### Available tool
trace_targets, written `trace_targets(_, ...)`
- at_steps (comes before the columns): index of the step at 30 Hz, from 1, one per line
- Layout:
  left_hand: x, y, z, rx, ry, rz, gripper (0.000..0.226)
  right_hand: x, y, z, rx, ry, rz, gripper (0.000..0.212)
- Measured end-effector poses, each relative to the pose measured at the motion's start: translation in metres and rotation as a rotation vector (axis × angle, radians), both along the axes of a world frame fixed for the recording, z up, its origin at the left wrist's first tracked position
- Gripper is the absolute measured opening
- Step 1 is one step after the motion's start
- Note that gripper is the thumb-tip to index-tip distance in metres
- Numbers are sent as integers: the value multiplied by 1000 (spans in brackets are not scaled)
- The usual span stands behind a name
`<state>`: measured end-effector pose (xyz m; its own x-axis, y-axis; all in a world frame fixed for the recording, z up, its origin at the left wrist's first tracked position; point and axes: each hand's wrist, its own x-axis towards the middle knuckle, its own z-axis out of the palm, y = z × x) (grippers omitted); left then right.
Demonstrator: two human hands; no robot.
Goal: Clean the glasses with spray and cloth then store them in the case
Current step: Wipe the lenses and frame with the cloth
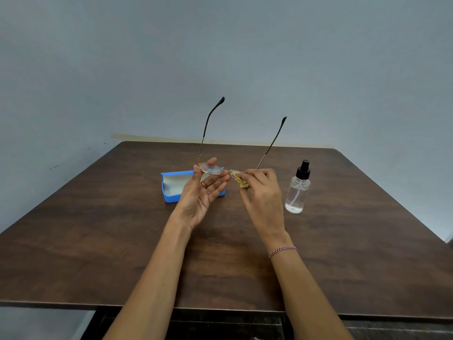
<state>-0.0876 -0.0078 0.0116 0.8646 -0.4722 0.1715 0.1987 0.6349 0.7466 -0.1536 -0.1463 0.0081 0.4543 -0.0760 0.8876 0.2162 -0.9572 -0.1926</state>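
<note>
Thin gold-rimmed glasses (211,168) are held above the table with both temple arms pointing up and away. My left hand (199,192), palm up, pinches the left lens rim between thumb and fingertips. My right hand (261,192) pinches a crumpled yellow cloth (241,180) around the right lens, which the cloth mostly hides. An open blue case (171,188) with a pale lining lies on the table just behind my left hand. A clear spray bottle (297,190) with a black pump top stands upright to the right of my right hand.
A dark wooden table (98,241) stands against a pale grey-blue wall. Its front edge runs below my forearms. A red-and-white thread bracelet (282,250) sits on my right wrist.
</note>
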Motion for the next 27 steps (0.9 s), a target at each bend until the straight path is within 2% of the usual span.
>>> trace_targets(5,0,-6,-2,58,-80,58,74,0,1,0,41,-20,35,21)
trace_targets(7,1,-8,-7,68,-108,59,74,0,2,0,46,-26,55,20)
trace_targets(12,-2,-13,-10,107,-75,35,25,1,6,-2,11,-20,83,23)
trace_targets(15,-3,-16,-10,111,-49,39,22,1,7,-2,3,-31,101,20)
trace_targets(23,-7,-14,-8,-15,43,-81,31,-1,13,-2,-8,-24,160,24)
trace_targets(27,-4,-14,-12,-29,58,-140,61,-2,15,-1,-7,-48,192,24)
